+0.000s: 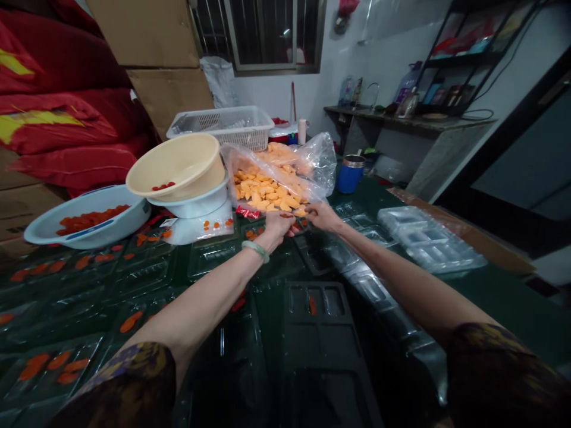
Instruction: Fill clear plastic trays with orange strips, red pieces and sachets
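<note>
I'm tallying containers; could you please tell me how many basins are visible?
3: a light blue basin at left, a cream basin beside it, and a pale basin under the cream one; others may be hidden beneath.

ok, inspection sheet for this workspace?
Surface: dark green table, compartment trays spread across it.
Job's things: pale orange pieces in clear bag; orange-red slices in several trays.
Clutter: blue mug right of bag; red packet by its near edge.
Hands: left hand and right hand near bag's front; grips unclear.
Cables: dark cord looped on counter.
Surroundings: red sacks and cardboard boxes left, window behind.
</note>
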Demonstrator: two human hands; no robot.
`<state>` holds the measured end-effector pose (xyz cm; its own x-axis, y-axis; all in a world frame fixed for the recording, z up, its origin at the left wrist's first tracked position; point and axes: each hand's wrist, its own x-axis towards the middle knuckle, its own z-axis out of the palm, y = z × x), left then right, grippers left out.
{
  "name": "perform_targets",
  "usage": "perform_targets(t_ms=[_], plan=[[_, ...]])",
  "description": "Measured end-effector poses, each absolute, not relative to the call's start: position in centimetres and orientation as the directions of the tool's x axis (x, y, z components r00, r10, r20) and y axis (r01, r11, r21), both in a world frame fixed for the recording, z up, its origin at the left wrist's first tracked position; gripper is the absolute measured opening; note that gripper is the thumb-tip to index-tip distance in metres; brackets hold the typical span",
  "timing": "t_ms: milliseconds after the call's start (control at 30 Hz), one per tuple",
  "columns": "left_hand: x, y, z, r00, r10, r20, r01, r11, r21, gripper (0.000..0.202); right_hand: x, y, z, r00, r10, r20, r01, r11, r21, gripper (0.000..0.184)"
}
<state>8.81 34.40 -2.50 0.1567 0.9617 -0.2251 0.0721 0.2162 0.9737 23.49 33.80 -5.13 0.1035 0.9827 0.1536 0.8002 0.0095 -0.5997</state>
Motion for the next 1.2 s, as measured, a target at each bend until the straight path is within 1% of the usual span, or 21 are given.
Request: perform_targets(t_ms=[133, 233, 300, 400, 500, 600, 733, 800, 867, 967, 1067, 1133, 1200], plan=[[9.3, 35.5, -3.0, 0.174, 0.968, -0.179, 0.181, 0.147, 0.972, 0.013, 24.5, 33.3, -4.8, 0.164, 0.977, 0.138, 0.750, -0.032, -0.660, 0.030], [10.4, 36.1, -2.7, 0.232, 0.961, -0.151, 0.262, 0.088, 0.961, 0.023, 25.4, 33.3, -4.2, 0.209, 0.961, 0.184, 0.748, -0.036, -0.662, 0.031], [11.6, 36.6, -2.8, 0.250, 0.960, -0.123, 0.309, 0.041, 0.950, 0.027, 26.0, 33.4, -3.8, 0.237, 0.948, 0.211, 0.756, -0.044, -0.653, 0.031], [13.7, 37.3, -3.4, 0.250, 0.965, -0.073, 0.365, -0.024, 0.931, 0.027, 26.6, 33.5, -3.5, 0.251, 0.943, 0.221, 0.760, -0.050, -0.648, 0.030], [15.5, 38.0, -4.2, 0.261, 0.963, -0.070, 0.412, -0.046, 0.910, 0.024, 26.5, 33.3, -3.3, 0.250, 0.947, 0.201, 0.743, -0.055, -0.666, 0.029], [16.5, 38.4, -4.4, 0.269, 0.958, -0.093, 0.439, -0.036, 0.898, 0.018, 26.4, 32.9, -3.1, 0.258, 0.951, 0.168, 0.709, -0.068, -0.702, 0.029], [16.6, 38.4, -3.3, 0.253, 0.958, -0.136, 0.430, 0.015, 0.903, 0.013, 26.6, 31.9, -2.4, 0.266, 0.956, 0.125, 0.652, -0.083, -0.753, 0.031], [16.2, 38.2, -2.3, 0.238, 0.950, -0.202, 0.425, 0.085, 0.901, 0.013, 26.9, 31.2, -2.1, 0.279, 0.954, 0.112, 0.607, -0.085, -0.790, 0.029], [15.6, 37.6, -1.2, 0.245, 0.924, -0.293, 0.414, 0.174, 0.893, 0.013, 27.1, 30.4, -1.8, 0.303, 0.948, 0.099, 0.538, -0.084, -0.838, 0.023], [14.6, 35.8, 0.3, 0.328, 0.856, -0.400, 0.374, 0.271, 0.887, 0.014, 27.1, 28.6, -1.4, 0.313, 0.948, 0.058, 0.419, -0.083, -0.904, 0.013], [13.8, 32.7, 1.5, 0.455, 0.782, -0.425, 0.312, 0.307, 0.899, 0.014, 26.7, 25.9, -1.0, 0.254, 0.967, 0.000, 0.335, -0.088, -0.938, 0.010], [13.4, 30.2, 2.0, 0.572, 0.712, -0.408, 0.310, 0.273, 0.911, 0.013, 26.6, 23.5, -0.6, 0.213, 0.977, -0.022, 0.322, -0.092, -0.942, 0.012], [13.2, 27.9, 2.3, 0.694, 0.627, -0.355, 0.356, 0.129, 0.925, 0.011, 26.6, 20.7, 0.0, 0.228, 0.973, -0.024, 0.356, -0.106, -0.929, 0.014]])
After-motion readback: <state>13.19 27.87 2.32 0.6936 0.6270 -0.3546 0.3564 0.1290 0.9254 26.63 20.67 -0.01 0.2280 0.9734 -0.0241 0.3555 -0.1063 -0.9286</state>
